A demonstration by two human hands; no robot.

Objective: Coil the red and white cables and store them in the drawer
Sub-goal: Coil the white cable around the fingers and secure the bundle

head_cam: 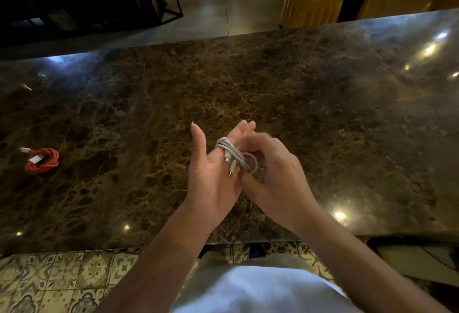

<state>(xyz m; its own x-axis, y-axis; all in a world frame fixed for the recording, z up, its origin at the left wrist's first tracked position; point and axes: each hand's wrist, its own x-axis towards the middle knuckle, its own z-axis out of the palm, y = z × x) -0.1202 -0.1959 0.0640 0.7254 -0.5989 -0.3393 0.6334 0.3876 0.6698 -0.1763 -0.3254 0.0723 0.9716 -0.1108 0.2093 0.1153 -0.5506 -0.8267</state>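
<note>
Head view: my left hand is held over the table, fingers straight and pointing away, thumb up. The white cable is wound in several turns around those fingers, with its plug ends hanging at the palm. My right hand is curled against the bundle, fingers pinching a loose loop beside the windings; the fingertips are blurred, so the exact grip point cannot be confirmed.

The red cable lies coiled on the table, well apart to the left, its white plugs resting on and beside the coil. It appears finished. No drawer is identifiable from here.

Assessment: the white coil is nearly wound, with the tail being secured. Storage is not yet done for either cable.

Risks noted:
- The windings sit near the fingertips of my straight left fingers. If I tilt that hand or ease the right pinch, the turns could slide off and spring open.
- The dangling plugs could snag the loop as I tuck it, leaving a knot and not a tidy wrap.
- The polished table gives little hold; a loosely set coil may unwind.
- The red coil shows no tie, so careless lifting may loosen it.
</note>
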